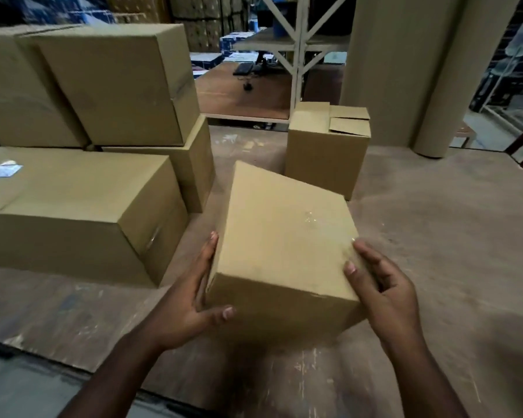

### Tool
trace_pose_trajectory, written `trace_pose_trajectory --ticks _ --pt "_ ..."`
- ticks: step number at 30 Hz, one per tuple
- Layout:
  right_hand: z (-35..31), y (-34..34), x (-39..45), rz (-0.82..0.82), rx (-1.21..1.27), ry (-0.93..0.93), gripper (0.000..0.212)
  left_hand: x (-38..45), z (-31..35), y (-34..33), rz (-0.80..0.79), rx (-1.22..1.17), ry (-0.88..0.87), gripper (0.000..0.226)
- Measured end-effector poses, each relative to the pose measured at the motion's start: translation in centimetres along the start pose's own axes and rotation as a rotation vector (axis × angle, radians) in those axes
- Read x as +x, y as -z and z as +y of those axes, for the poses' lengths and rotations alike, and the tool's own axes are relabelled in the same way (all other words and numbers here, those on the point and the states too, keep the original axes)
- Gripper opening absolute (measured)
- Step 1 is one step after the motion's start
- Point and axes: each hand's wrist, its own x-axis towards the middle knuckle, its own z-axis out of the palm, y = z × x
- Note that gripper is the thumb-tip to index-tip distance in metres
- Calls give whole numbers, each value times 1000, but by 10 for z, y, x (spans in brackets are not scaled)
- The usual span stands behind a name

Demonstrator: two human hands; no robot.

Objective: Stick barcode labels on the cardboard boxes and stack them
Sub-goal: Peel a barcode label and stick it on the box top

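Note:
A plain cardboard box sits tilted in the middle of the worktable, held between both hands. My left hand grips its left side with the thumb on the front face. My right hand clasps its near right corner. No label shows on its top. At the left stands a stack of boxes: a large lower box carries a white barcode label on its top, and another large box rests above it.
A smaller box with a loose top flap stands behind the held box. Tall brown paper rolls lean at the back right. The scuffed worktable spreads to the right. A white metal rack and a desk lie beyond.

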Motion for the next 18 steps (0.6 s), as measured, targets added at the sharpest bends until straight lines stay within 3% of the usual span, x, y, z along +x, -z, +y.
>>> trace_pose_trajectory --ticks 4,7,10,13,18 --pt "-8 14 -5 45 -60 124 53 4 2 -35 69 -264 73 119" --pt "-1 22 -3 27 84 -78 68 18 12 -50 209 -356 174 94" --pt "7 28 -1 -91 276 -254 56 31 19 -52 213 -328 200 65" --pt "19 28 -2 -129 361 -251 60 40 24 -48 172 -334 213 61" --pt "54 39 -13 -306 23 -143 124 38 16 -42 -16 -406 348 79"
